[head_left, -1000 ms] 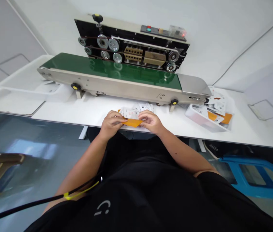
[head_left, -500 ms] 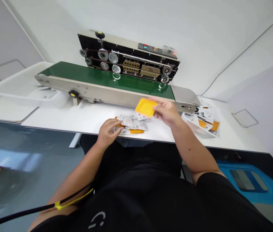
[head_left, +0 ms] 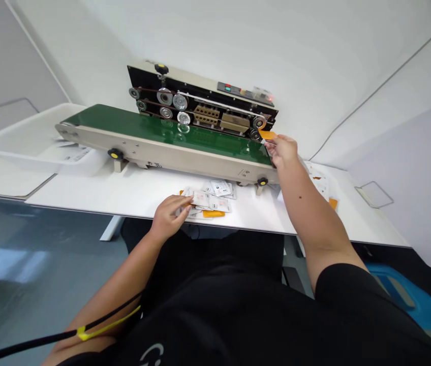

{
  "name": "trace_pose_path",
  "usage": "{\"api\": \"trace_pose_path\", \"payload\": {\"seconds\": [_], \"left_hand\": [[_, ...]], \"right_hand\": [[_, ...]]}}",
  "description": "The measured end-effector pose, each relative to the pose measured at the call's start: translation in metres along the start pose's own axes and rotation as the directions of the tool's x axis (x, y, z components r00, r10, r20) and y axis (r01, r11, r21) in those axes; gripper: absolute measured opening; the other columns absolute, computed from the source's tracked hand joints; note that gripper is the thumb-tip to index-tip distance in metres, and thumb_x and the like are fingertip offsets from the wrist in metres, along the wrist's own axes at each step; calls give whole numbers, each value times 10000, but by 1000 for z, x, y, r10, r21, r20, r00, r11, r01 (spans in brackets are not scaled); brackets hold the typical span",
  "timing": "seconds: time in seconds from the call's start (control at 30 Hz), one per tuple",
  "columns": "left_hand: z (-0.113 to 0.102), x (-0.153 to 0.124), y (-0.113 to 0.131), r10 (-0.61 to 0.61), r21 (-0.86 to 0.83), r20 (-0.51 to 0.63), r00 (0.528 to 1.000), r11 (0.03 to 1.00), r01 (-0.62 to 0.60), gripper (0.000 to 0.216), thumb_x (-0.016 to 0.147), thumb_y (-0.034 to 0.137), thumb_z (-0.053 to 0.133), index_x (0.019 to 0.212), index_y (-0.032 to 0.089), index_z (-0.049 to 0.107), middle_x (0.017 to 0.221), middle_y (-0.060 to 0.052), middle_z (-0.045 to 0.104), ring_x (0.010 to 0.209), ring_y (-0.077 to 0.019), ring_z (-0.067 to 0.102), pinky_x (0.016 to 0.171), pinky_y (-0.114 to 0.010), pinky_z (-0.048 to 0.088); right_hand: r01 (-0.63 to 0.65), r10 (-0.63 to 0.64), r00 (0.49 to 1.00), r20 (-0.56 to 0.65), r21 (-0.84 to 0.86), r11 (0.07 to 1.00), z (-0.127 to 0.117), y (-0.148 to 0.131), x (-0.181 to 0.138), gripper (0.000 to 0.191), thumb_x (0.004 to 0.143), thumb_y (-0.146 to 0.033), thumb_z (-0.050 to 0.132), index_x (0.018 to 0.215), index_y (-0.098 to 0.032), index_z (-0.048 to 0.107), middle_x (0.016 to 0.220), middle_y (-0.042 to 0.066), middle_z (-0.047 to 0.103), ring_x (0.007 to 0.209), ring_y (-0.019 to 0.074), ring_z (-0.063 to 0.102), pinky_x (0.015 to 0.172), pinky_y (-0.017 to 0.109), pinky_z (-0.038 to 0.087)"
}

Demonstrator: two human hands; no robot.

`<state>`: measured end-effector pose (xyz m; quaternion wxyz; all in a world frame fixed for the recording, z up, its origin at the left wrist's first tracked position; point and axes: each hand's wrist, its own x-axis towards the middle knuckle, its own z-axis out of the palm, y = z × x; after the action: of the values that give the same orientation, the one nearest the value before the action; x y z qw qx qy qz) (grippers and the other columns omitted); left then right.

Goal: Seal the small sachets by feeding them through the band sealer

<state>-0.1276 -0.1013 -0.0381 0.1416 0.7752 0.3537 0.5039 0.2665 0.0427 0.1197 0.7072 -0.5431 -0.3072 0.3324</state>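
1. Currently, the right hand (head_left: 282,150) has the orange packet (head_left: 268,134) pinched in its fingers, out at the right end of the machine, its far edge up against or just beside the rollers (head_left: 259,122); whether they already have hold of it, I cannot tell.
2. Meanwhile, the left hand (head_left: 167,216) is at the near side of the packet pile (head_left: 215,200) on the tabletop (head_left: 131,190). Its fingers curl loosely over the edge of the pile; whether they grip a packet or merely touch one is unclear.
3. As I judge it, the main risk is a crooked entry: the packet looks tilted, so an uneven push could crease it or skew it in the rollers.
4. Fingertips that close to the rollers could be nipped if the grip lasted too long; letting go too soon might drop the packet onto the green belt (head_left: 154,129).
5. At the pile, a careless drag by the left hand could slide packets off the front edge.
6. Compared with half a second ago, the packet has gone from above the belt's front rail to the rollers, and now shows narrow rather than face-on. The left hand is still at the pile.
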Motion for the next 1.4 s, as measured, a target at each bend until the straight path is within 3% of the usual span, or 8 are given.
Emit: {"api": "trace_pose_path", "payload": {"seconds": [0.17,0.3,0.47,0.63,0.73,0.87,1.0,1.4], "left_hand": [[-1,1,0,50,-7,25,998,999,-50,274,1005,319,634,1226,260,784,1101,-80,822,1006,-246,769,913,-471,630],[-2,3,1,42,-14,62,997,999,-41,268,1006,327,625,1200,258,796,1098,-74,826,1011,-247,773,920,-459,636],[-4,3,3,31,-12,80,996,999,-30,271,1005,332,608,1160,232,806,1050,-88,825,948,-238,768,887,-425,632],[-2,9,0,-37,75,78,996,997,31,359,986,408,626,1275,232,744,1270,-109,763,1211,-299,696,1093,-530,546],[2,15,-3,-153,141,151,977,981,132,636,948,480,670,1506,191,569,1576,-160,560,1489,-362,495,1241,-582,412],[6,19,-2,-246,172,297,923,964,201,735,966,507,630,1595,175,443,1661,-166,461,1605,-383,322,1291,-594,329],[7,19,2,-260,217,347,901,957,192,639,989,482,603,1557,211,489,1618,-138,526,1597,-378,342,1303,-626,270],[6,23,-1,-224,118,330,917,974,195,483,861,381,813,1306,248,677,1409,-115,673,1410,-346,558,1261,-638,308]], "right_hand": [[-146,147,980,131,-20,989,27,-5,-20,258,932,-41,614,1133,-179,530,824,16,736,612,101,724,502,133,584],[-114,141,956,258,-118,986,37,-6,-26,375,907,-14,595,1243,-164,520,869,31,761,674,115,755,529,145,587],[244,-135,952,276,-414,877,40,-4,-30,304,887,-159,722,1173,-149,620,692,-27,669,536,104,618,484,187,481],[663,-522,748,409,-491,565,28,13,-88,103,957,-302,675,971,-201,686,653,-39,624,610,118,526,674,287,493],[769,-451,621,641,-384,511,14,48,-147,195,992,-372,614,1060,-223,720,794,6,721,698,164,613,728,333,527],[808,-288,524,802,-360,467,-3,105,-204,383,967,-390,642,1309,-228,700,1320,111,738,1202,305,655,1069,504,522],[789,-111,517,849,-423,445,-8,138,-220,606,966,-462,662,1509,-203,589,1573,125,578,1505,379,443,1239,604,381],[745,-59,530,846,-431,510,-8,143,-209,619,914,-441,750,1489,-252,618,1494,95,641,1484,355,468,1251,593,381]]}}
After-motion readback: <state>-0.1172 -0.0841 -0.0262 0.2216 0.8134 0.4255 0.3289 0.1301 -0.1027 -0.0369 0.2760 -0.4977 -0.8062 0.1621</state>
